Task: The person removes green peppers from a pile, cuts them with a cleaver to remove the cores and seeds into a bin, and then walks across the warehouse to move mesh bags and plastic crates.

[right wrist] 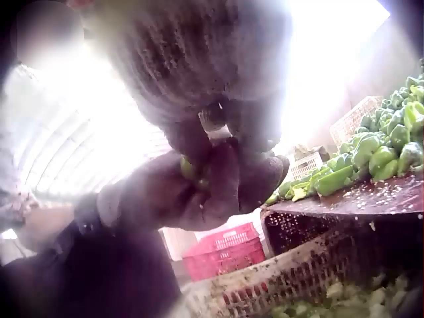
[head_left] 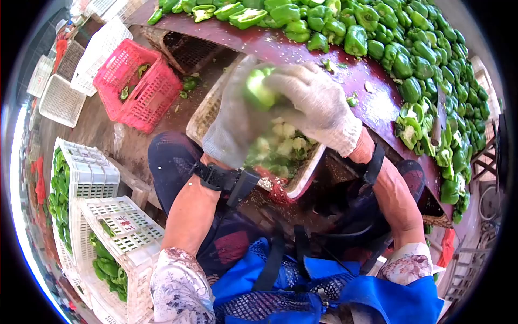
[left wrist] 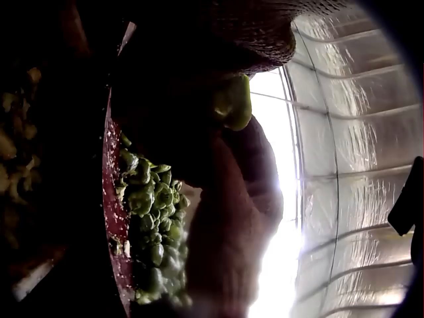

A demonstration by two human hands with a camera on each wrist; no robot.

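Both hands wear pale gloves and meet around one green bell pepper (head_left: 260, 89) above a basket. My left hand (head_left: 232, 121) grips the pepper from its left side, blurred in the head view. Curled fingers of my right hand (head_left: 318, 102) hold the pepper from the other side, the thumb side turned down. In the right wrist view a bit of the pepper (right wrist: 193, 171) shows between the gloved fingers, most of it hidden. Below the hands, the dirty white basket (head_left: 307, 181) contains pale pepper cores and green scraps (head_left: 278, 146).
A large heap of green peppers (head_left: 426, 65) covers much of the dark red table (head_left: 372, 102), with a knife (head_left: 440, 116) lying among them. Pink crates (head_left: 137, 92) stand on the floor at left. White crates (head_left: 129, 221) with green peppers are beside the left arm.
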